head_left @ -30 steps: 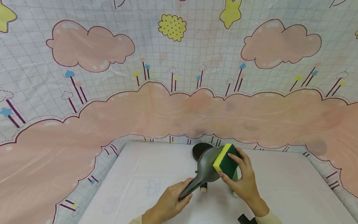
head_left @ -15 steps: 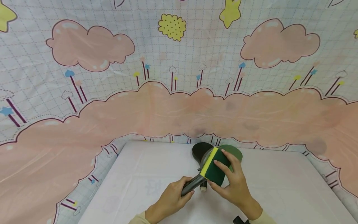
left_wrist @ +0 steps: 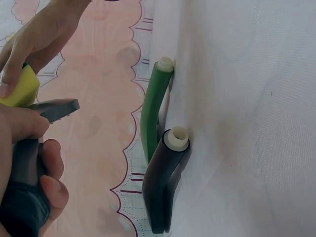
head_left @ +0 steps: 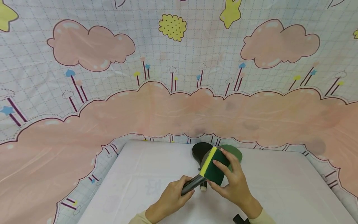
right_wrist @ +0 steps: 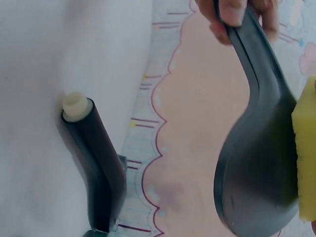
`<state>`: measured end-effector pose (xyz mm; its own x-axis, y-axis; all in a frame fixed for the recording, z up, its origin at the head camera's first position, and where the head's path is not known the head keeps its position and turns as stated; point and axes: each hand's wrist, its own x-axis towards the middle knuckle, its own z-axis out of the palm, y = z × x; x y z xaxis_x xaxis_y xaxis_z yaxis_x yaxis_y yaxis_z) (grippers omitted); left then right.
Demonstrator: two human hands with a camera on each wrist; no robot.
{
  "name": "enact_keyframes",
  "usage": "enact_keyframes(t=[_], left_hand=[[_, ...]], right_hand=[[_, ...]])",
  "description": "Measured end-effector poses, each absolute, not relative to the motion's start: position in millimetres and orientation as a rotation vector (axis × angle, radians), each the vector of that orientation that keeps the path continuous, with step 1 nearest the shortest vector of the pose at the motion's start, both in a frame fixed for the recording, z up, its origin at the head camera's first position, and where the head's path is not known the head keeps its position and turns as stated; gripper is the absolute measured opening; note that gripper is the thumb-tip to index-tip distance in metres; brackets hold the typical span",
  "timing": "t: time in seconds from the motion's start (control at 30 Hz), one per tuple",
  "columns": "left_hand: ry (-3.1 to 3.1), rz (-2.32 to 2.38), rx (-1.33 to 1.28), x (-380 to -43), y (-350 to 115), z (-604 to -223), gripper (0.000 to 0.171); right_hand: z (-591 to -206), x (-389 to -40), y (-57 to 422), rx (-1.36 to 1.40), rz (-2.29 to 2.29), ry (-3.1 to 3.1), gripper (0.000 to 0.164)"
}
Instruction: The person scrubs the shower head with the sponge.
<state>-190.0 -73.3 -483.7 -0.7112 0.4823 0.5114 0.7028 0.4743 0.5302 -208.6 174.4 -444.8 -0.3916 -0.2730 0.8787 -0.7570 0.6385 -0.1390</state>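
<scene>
My left hand (head_left: 172, 196) grips the handle of a grey handheld shower head (head_left: 193, 184), which it holds up above the table. With thumb and fingertips, my right hand (head_left: 237, 183) pinches a yellow sponge with a dark green scouring side (head_left: 216, 168). The sponge's yellow face lies against the rounded back of the shower head (right_wrist: 261, 163), as the right wrist view shows. In the head view the sponge hides most of that rounded part. Behind lie a black shower head (left_wrist: 160, 182) and a green shower head (left_wrist: 154, 103), each with a cream connector at its handle end.
A white-covered table (head_left: 126, 183) spreads under the hands. A patterned cloth (head_left: 179, 115) with clouds and stars hangs behind its far edge. At the bottom, by the right sleeve, a small black object (head_left: 239, 219) shows in part.
The right hand has slid the sponge left across the grey shower head, uncovering the green one behind. The left hand has shifted slightly. Over the last half second almost nothing moves.
</scene>
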Motion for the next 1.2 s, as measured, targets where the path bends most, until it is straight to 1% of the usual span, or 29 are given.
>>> enact_keyframes(t=[0.33,0.5,0.7,0.83,1.07,1.2], left_hand=[[-2.365,-1.063,-1.017,-188.9,-75.2,-486.7,0.033],[-2.344,-1.141,-1.026,-188.7,-73.7,-487.0,0.033],[-2.316,-1.257,-1.013,-188.1,-70.9,-485.3,0.032],[-2.357,-1.435,-0.965,-188.4,-68.7,-480.4,0.033],[-2.439,-2.056,-0.828,-190.6,-69.4,-466.4,0.04],[-2.395,-2.315,-0.757,-192.0,-69.4,-463.6,0.045]], right_hand=[[-444.7,-218.2,195.8,0.662,0.734,-1.996,0.069],[-446.3,-220.5,204.5,0.597,0.758,-2.065,0.074],[-448.9,-220.8,208.4,0.554,0.804,-2.139,0.069],[-451.4,-220.0,208.1,0.534,0.785,-2.138,0.07],[-451.8,-219.7,202.2,0.591,0.795,-2.033,0.071],[-447.7,-219.4,199.9,0.615,0.817,-1.987,0.069]])
